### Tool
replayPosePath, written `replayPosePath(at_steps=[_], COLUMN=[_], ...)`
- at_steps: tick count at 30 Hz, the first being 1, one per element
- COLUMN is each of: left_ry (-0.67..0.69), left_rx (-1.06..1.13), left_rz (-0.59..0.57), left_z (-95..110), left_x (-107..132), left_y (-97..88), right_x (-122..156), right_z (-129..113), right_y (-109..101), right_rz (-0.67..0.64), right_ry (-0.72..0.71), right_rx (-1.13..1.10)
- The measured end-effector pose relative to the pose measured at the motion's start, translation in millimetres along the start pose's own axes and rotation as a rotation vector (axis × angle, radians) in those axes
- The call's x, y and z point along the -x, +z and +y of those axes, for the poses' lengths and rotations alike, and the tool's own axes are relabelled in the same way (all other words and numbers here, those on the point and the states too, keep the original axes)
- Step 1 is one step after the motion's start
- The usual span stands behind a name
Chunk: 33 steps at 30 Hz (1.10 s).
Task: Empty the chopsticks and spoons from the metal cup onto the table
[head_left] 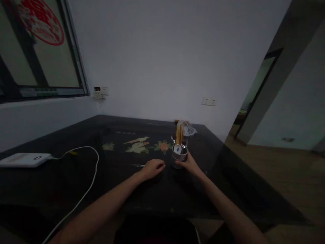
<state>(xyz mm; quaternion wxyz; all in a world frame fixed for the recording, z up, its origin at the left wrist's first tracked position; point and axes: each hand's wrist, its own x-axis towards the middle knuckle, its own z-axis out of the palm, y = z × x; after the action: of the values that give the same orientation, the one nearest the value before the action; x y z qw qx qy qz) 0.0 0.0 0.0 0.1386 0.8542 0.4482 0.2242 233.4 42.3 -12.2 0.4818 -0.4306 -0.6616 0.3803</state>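
My right hand (189, 164) is wrapped round the side of a metal utensil holder (175, 163) on the dark table. Out of the holder rise a bundle of wooden chopsticks (179, 134), a white spoon with a blue mark (177, 149) and some shiny metal cutlery whose kind is hard to make out. To the left of the holder, apart from it, my left hand (153, 168) rests on the tabletop with its fingers curled in. Nothing shows in that hand.
The glossy black table (122, 196) has a painted bird and flower pattern. A clear plastic bag (189, 130) lies behind the holder. At the left, a white device (25, 160) trails a white cable (95, 171) over the front edge. A white wall (157, 67) stands behind.
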Motion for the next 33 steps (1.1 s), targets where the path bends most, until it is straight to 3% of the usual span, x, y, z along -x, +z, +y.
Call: replayPosePath(at_steps=[6, 9, 18, 24, 33], left_ry=[-0.167, -0.174, -0.151, -0.157, -0.301], left_rx=[0.256, 0.475, 0.838, 1.067, 1.214], left_rz=[0.364, 0.423, 0.173, -0.075, -0.112], left_z=[-6.4, -6.7, 0.7, 15.1, 16.8], left_x=[-5.8, -10.3, -42.8, -58.8, -72.3], left_y=[-8.9, -12.5, -20.5, -29.6, -27.1], right_x=[6.6, 12.8, 24.9, 23.8, 24.6], right_z=[-6.0, -5.3, -19.2, -12.8, -13.0], right_y=[30.8, 35.3, 37.0, 37.6, 38.0], right_rz=[-0.045, -0.067, -0.102, -0.091, -0.081], right_ry=[-0.047, -0.058, -0.077, -0.101, -0.117], right_rx=[0.009, -0.006, -0.053, -0.024, -0.005])
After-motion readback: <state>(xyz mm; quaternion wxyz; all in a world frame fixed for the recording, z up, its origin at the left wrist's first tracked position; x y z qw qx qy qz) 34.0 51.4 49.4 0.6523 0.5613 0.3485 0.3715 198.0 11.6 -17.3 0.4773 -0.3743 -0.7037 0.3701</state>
